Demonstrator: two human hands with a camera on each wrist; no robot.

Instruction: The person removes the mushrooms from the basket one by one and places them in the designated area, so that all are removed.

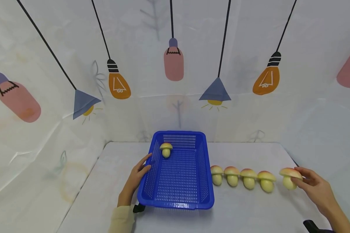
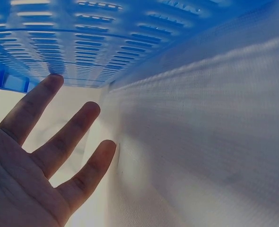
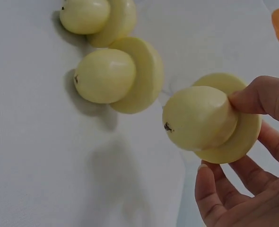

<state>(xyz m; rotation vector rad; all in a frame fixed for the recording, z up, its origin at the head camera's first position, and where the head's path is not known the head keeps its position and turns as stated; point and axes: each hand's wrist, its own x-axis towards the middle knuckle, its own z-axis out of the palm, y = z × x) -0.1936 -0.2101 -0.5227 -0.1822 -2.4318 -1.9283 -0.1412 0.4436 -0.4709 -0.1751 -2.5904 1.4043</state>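
Observation:
My right hand (image 1: 318, 187) pinches a toy mushroom (image 1: 290, 178) with a reddish-yellow cap and pale stem, between thumb and fingers. In the right wrist view this mushroom (image 3: 201, 118) is off the table, its shadow falling below. Left of it, several like mushrooms (image 1: 249, 178) lie in a row on the white table. A blue plastic basket (image 1: 175, 205) stands at the middle with one mushroom (image 1: 166, 149) inside, near its back left corner. At the basket's left rim rests my left hand (image 1: 135, 178); in the left wrist view its fingers (image 2: 66, 142) are extended beside the slotted wall.
The white table (image 1: 105, 191) ends at a back edge against a white sheet (image 1: 151, 110) printed with hanging lamps. Sheeting also rises on the left and right sides. The nearest mushroom of the row sits close against the basket's right wall.

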